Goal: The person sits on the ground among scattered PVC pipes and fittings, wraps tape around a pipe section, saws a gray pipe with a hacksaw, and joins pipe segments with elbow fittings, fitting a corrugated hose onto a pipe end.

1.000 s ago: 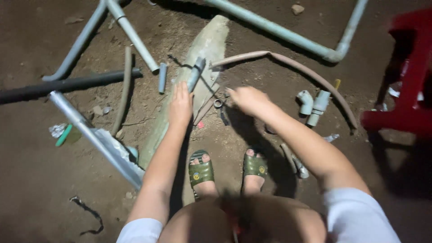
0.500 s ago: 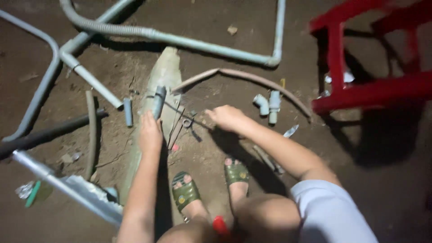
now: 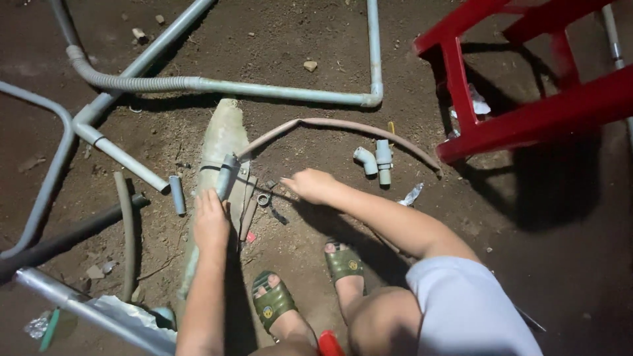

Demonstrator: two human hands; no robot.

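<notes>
At the centre left of the frame, the left hand point(image 3: 210, 221) lies flat, fingers loosely spread, on a pale stone slab point(image 3: 221, 135), its fingertips touching the short grey pipe piece point(image 3: 227, 177) resting there. Just right of centre, the right hand point(image 3: 311, 185) is curled around a thin metal rod point(image 3: 280, 193) reaching toward that pipe. Two grey pipe fittings point(image 3: 376, 160) lie on the dirt floor point(image 3: 514, 211) nearby, below a curved brown hose point(image 3: 343, 126), with a red plastic stool point(image 3: 527, 99) at upper right.

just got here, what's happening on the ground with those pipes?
A person squats on bare dirt in green sandals. The left hand rests at the lower end of a short grey pipe piece lying on a long pale slab. The right hand reaches toward small metal rings beside it. Two grey fittings and a red plastic stool sit further right.
</notes>
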